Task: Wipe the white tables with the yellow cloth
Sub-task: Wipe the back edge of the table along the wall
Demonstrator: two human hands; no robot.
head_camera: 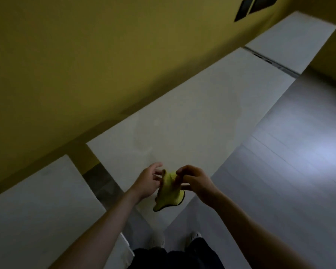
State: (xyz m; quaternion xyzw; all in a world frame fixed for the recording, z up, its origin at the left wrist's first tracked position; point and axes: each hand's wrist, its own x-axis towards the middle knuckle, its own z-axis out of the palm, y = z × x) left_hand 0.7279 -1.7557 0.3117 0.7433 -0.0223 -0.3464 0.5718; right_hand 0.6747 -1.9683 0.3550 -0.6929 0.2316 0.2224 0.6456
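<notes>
Yellow cloth [169,195] hangs between my hands, over the white table [202,113]: right hand [194,181] pinches its top, left hand [149,181] lies loose-fingered alongside. Light and limp, I judge; gather it mid-fabric to grip.

One camera, worn on the person's head, looks forward and steeply down, rolled so that the row of white tables [202,113] runs from 7 o'clock to 1 o'clock. The yellow wall [85,55] fills 9 to 12 o'clock; the grey floor [289,152] lies at 3 o'clock. Both forearms enter from 6 o'clock, and the left hand [146,182], right hand [196,181] and yellow cloth [170,195] sit near the lens, just below centre.
</notes>
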